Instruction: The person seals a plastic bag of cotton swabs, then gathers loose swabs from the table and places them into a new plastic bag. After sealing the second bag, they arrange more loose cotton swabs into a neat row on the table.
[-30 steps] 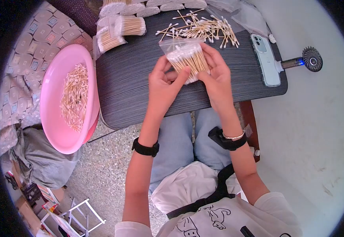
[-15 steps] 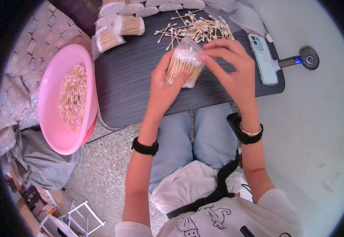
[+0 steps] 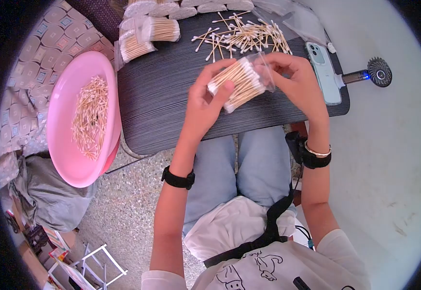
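Note:
My left hand (image 3: pixel 204 96) is closed around a clear plastic bag of cotton swabs (image 3: pixel 239 82), thumb across its front. The bag is tilted, its swabs side by side with white tips at both ends. At its right end, my right hand (image 3: pixel 295 77) has its fingers bent against the loose plastic flap (image 3: pixel 268 79); the fingertips are partly behind the film. Just beyond the hands, loose cotton swabs (image 3: pixel 254 36) lie in a messy pile on the dark table (image 3: pixel 162 106).
Filled swab bags (image 3: pixel 161 30) sit at the table's back left, with more packs behind. Clear empty bags (image 3: pixel 302 21) lie at the back right. A phone (image 3: pixel 324 72) and a small fan (image 3: pixel 379 72) are at the right edge. Left of the table stands a pink basin (image 3: pixel 63 140) holding swabs.
The bag has turned from nearly upright to slanting, its flap end now toward the right. My right hand has shifted right and slightly down, with its fingers more bent at the flap.

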Demonstrator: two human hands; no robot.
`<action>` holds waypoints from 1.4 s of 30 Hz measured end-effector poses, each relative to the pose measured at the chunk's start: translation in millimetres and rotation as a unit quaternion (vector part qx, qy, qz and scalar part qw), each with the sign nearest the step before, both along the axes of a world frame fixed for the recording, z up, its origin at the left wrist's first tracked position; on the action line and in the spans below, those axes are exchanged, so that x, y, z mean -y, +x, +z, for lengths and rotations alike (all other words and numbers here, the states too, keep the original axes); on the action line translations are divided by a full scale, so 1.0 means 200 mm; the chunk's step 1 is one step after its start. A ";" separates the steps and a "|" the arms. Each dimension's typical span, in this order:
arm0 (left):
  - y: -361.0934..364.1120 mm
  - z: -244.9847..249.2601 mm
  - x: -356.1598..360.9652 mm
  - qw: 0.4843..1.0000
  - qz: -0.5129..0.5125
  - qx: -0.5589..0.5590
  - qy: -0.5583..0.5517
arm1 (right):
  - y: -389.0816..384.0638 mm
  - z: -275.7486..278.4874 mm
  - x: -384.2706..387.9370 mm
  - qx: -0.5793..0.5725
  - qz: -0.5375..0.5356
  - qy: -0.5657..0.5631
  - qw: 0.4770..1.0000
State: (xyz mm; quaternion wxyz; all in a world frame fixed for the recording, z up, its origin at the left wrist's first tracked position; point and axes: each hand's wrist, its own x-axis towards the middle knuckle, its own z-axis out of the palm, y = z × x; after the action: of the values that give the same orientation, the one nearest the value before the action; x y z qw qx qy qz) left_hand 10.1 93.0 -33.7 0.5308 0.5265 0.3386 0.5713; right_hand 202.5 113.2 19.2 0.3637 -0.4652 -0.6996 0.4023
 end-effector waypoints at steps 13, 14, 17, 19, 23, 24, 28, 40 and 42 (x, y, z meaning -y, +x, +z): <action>0.01 -0.02 0.00 0.999 -0.035 0.030 -0.002 | -0.06 -0.03 0.06 -0.109 -0.079 -0.045 0.990; 0.01 -0.03 0.00 0.999 -0.033 0.031 0.000 | -0.06 -0.03 0.07 -0.112 -0.087 -0.040 0.989; 0.00 -0.02 0.00 0.999 -0.036 0.031 -0.022 | -0.05 -0.04 0.08 -0.128 -0.137 -0.019 0.982; 0.00 -0.02 0.01 0.998 -0.040 0.034 -0.037 | -0.04 -0.03 0.08 -0.145 -0.162 -0.009 0.976; -0.01 -0.03 0.00 0.997 -0.047 0.045 -0.039 | -0.02 -0.01 0.10 -0.139 -0.192 0.002 0.971; -0.01 -0.03 0.00 0.997 -0.049 0.047 -0.040 | -0.02 -0.01 0.11 -0.150 -0.199 0.006 0.968; 0.00 -0.01 0.01 0.996 -0.038 0.058 -0.047 | 0.01 -0.03 0.12 -0.189 -0.217 0.009 0.958; -0.01 -0.02 0.01 0.993 -0.020 0.056 -0.106 | -0.01 -0.04 0.13 -0.211 -0.167 -0.042 0.962; -0.02 -0.01 0.01 0.992 -0.019 0.038 -0.118 | -0.04 -0.05 0.14 -0.214 -0.174 -0.030 0.961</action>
State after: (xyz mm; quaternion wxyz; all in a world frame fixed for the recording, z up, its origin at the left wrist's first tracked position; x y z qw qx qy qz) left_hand 5.7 90.6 -35.6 0.6122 0.4443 0.3738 0.5367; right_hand 195.0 85.3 10.0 0.5551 -0.4937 -0.5013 0.4437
